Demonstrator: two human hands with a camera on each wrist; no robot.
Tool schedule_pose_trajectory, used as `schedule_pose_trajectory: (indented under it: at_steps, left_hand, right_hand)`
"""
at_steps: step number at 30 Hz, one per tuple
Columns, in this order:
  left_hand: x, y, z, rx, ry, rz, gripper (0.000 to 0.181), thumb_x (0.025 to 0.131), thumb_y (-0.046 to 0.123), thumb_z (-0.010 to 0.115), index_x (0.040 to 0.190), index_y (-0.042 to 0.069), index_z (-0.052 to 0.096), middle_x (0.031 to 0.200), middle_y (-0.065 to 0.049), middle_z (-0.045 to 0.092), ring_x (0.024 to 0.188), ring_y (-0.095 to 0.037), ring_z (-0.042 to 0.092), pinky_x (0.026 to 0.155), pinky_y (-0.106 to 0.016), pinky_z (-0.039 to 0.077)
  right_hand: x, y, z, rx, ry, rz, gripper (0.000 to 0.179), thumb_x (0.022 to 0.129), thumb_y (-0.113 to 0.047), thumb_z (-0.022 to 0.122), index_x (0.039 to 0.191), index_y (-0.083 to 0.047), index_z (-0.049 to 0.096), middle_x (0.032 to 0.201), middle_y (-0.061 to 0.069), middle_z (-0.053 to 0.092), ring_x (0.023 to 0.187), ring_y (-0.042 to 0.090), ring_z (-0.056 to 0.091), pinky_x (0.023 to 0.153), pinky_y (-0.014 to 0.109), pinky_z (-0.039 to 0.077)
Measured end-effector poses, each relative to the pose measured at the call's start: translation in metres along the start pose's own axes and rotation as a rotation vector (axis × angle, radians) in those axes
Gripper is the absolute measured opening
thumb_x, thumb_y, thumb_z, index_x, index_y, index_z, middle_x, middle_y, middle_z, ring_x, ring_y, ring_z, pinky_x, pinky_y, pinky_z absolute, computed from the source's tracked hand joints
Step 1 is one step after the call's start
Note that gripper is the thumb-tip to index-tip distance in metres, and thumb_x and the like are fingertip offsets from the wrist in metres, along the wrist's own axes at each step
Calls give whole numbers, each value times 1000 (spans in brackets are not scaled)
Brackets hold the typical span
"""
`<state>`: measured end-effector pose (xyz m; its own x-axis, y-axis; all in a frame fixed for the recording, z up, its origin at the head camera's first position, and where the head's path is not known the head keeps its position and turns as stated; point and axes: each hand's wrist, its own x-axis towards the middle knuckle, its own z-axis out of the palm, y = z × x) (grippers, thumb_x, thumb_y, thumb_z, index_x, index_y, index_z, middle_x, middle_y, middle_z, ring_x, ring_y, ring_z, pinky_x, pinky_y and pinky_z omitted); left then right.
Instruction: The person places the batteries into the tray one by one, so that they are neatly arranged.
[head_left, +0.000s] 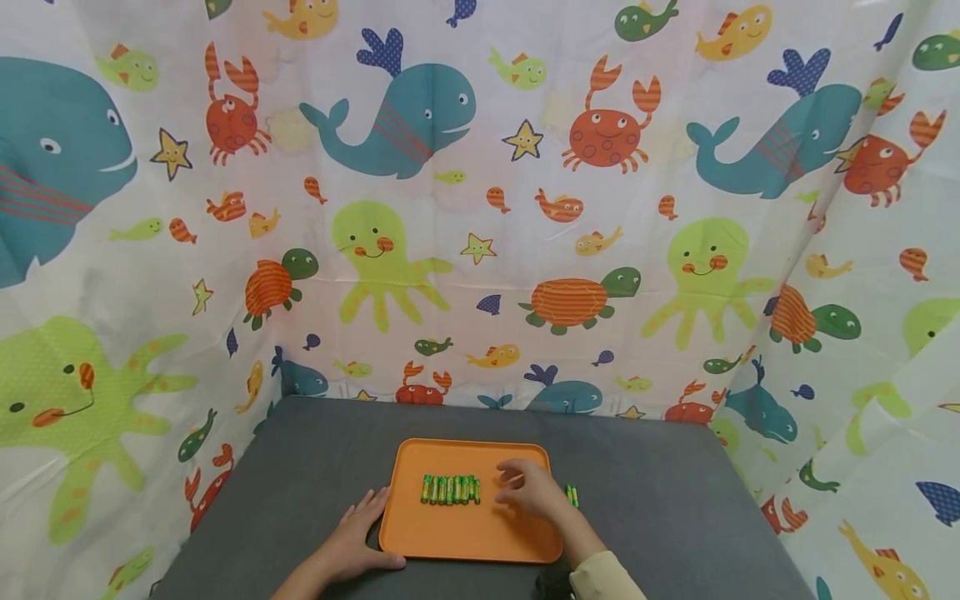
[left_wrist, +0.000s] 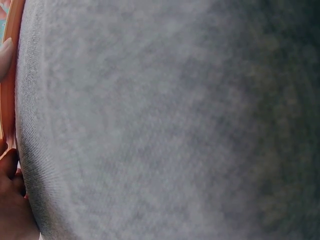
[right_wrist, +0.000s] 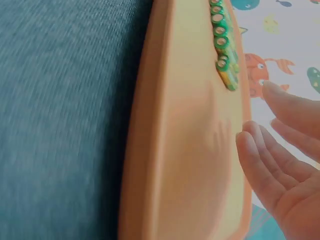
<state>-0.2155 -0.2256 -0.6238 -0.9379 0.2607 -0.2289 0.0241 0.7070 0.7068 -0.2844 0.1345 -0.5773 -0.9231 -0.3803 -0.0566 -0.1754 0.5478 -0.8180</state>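
A row of several green and gold batteries (head_left: pixel 450 490) stretches across the middle of an orange tray (head_left: pixel 457 533). The one at the row's right end is smaller than its neighbours. My right hand (head_left: pixel 531 490) hovers over the tray's right half, thumb and fingers apart with nothing between them. In the right wrist view, the batteries (right_wrist: pixel 221 41) show their ring-shaped ends, beyond the fingertips (right_wrist: pixel 245 140). My left hand (head_left: pixel 356 537) rests at the tray's left front corner, fingers extended along the left edge and thumb at the front edge.
Just right of the tray, partly behind my right hand, a couple more green batteries (head_left: pixel 572 495) lie on the grey tabletop (head_left: pixel 660 508). A curtain (head_left: pixel 480 250) printed with sea animals surrounds the table at the back and sides. Something dark (head_left: pixel 553 582) sits by the right sleeve.
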Motion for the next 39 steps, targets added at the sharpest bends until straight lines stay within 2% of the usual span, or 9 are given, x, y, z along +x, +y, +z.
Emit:
schedule_pose_trajectory:
  at_steps: [6, 12, 16, 19, 22, 25, 31, 35, 39]
  left_hand:
    - [0, 1, 1, -4, -4, 7, 120, 72, 62, 83, 162, 10, 22, 167, -15, 24, 155, -43, 11, 119, -69, 5]
    - [-2, 4, 2, -15, -6, 33, 119, 74, 59, 83, 162, 9, 22, 167, -16, 23, 154, -45, 12, 119, -70, 5]
    - [-2, 5, 1, -8, -6, 28, 118, 74, 59, 83, 162, 10, 22, 167, -15, 24, 154, -44, 12, 119, -70, 6]
    - [-3, 6, -1, -8, -5, 25, 118, 74, 59, 83, 162, 10, 21, 167, -15, 23, 155, -44, 11, 119, -70, 5]
    - [-4, 7, -3, -5, -2, 22, 119, 73, 59, 84, 162, 9, 22, 167, -15, 23, 155, -44, 11, 119, -70, 5]
    - [-4, 7, -4, -2, 3, 17, 120, 72, 60, 84, 162, 9, 22, 167, -15, 24, 154, -44, 12, 119, -70, 5]
    - [-3, 6, -4, -2, -3, 15, 120, 73, 60, 83, 162, 9, 21, 167, -16, 23, 154, -44, 11, 119, -69, 5]
    - [-3, 4, -3, -8, -6, 14, 119, 74, 60, 83, 162, 9, 21, 167, -16, 23, 154, -44, 12, 119, -70, 6]
    - [-4, 3, -2, -9, -2, 16, 118, 75, 59, 82, 162, 9, 21, 167, -15, 23, 155, -44, 11, 119, -70, 6]
  right_hand:
    - [-13, 4, -16, -24, 45, -12, 52, 87, -19, 80, 134, -3, 63, 120, 20, 68, 98, 30, 70, 74, 40, 61]
    - [-22, 19, -33, -60, 165, 26, 53, 88, -37, 79, 129, -5, 67, 114, 17, 72, 90, 24, 70, 70, 34, 60]
    - [-31, 32, -46, -69, 270, 59, 49, 87, -31, 80, 126, -4, 69, 114, 16, 72, 91, 24, 71, 68, 33, 60]
    - [-38, 42, -57, -76, 306, 119, 51, 84, -26, 83, 128, -5, 68, 116, 15, 71, 92, 23, 70, 68, 34, 59]
    - [-43, 55, -67, -81, 307, 185, 58, 79, -23, 87, 131, -6, 66, 119, 15, 70, 93, 24, 68, 69, 37, 59]
    - [-46, 68, -75, -97, 289, 209, 65, 74, -20, 91, 131, -5, 65, 121, 16, 69, 95, 26, 68, 72, 40, 58]
    - [-50, 82, -81, -145, 196, 244, 73, 66, -13, 95, 132, -3, 64, 121, 16, 69, 99, 27, 67, 84, 48, 56]
    - [-50, 83, -80, -164, 171, 250, 64, 67, -9, 93, 126, -3, 68, 116, 14, 71, 100, 27, 67, 87, 49, 55]
    - [-51, 84, -79, -203, 171, 243, 47, 69, -5, 90, 113, -7, 74, 106, 7, 71, 95, 23, 66, 84, 46, 55]
